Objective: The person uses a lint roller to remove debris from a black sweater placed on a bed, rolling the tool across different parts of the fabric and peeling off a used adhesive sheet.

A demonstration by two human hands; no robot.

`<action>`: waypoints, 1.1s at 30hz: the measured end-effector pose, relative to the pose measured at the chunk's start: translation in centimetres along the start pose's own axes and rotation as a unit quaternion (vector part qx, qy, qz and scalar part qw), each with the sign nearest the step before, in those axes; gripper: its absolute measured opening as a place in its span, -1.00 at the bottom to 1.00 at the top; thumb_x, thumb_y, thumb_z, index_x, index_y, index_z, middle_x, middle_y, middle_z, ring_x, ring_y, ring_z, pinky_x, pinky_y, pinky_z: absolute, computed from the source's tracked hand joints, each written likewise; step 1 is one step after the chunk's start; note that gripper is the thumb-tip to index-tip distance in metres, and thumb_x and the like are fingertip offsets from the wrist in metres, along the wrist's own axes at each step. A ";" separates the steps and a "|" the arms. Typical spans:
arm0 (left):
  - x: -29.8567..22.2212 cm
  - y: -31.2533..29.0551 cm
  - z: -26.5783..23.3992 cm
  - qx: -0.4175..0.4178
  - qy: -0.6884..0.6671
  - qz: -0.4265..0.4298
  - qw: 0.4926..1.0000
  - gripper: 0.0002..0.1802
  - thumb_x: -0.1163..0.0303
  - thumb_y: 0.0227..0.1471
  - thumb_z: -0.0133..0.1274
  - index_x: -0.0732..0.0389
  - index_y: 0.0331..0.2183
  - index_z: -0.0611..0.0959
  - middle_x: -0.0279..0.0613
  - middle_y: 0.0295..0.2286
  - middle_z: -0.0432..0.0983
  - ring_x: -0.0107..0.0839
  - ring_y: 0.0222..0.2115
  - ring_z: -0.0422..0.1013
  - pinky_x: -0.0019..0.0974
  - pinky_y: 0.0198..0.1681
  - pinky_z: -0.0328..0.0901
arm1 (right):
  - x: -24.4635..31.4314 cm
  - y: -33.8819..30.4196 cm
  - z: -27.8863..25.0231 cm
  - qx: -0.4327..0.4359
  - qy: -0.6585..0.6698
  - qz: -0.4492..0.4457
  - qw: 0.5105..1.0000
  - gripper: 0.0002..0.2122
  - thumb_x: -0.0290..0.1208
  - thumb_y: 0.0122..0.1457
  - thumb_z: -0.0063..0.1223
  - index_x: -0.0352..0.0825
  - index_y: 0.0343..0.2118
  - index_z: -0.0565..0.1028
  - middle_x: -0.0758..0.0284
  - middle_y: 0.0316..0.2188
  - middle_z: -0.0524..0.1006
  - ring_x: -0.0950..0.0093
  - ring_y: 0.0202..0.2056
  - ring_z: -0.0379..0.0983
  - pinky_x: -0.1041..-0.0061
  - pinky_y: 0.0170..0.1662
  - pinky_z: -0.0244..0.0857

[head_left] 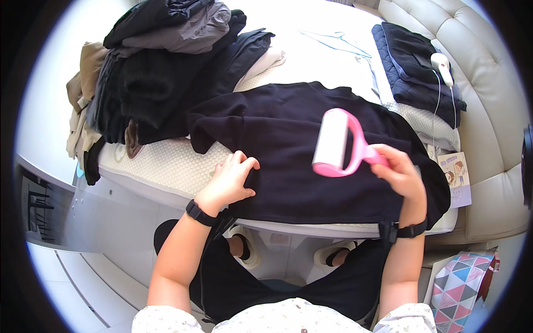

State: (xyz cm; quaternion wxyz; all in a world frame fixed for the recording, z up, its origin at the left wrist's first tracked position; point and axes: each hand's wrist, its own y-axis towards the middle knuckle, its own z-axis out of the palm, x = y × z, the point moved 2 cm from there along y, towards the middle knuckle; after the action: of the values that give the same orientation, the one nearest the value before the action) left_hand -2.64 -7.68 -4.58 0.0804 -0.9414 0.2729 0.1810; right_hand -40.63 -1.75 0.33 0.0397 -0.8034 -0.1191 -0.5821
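A black garment (311,194) lies spread over the near side of the bed. My right hand (401,172) is closed round the pink handle of a lint roller (335,141). Its white sheet roll is over the middle of the garment; whether it touches the cloth I cannot tell. At the garment's left edge rests my left hand (230,180), its fingers bent and apart, the thumb and index finger against the cloth. No fold of fabric shows between them.
A tall heap of dark and beige clothes (150,83) stands at the left. Far back lies a blue hanger (336,41). On the right are folded dark clothes (405,66), a white corded device (441,67), a picture booklet (459,180) and the padded headboard (472,66).
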 end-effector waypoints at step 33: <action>1.4 -1.5 0.5 0.015 -0.025 -0.007 1.000 0.03 0.41 -0.36 0.43 0.22 0.18 0.31 0.06 0.14 0.28 -0.01 0.19 0.20 -0.05 0.20 0.18 | -0.6 3.1 13.0 0.130 -0.150 -0.056 0.978 -0.78 -0.40 0.13 0.20 -0.39 -0.20 0.57 0.21 -0.44 0.56 0.32 -0.44 0.49 0.44 -0.33 0.36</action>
State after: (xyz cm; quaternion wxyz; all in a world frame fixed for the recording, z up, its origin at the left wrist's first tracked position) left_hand -0.93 -6.97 -5.53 0.1023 -0.9373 0.2667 0.1996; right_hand -28.00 -2.16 -4.15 0.0926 -0.8616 -0.2433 -0.4358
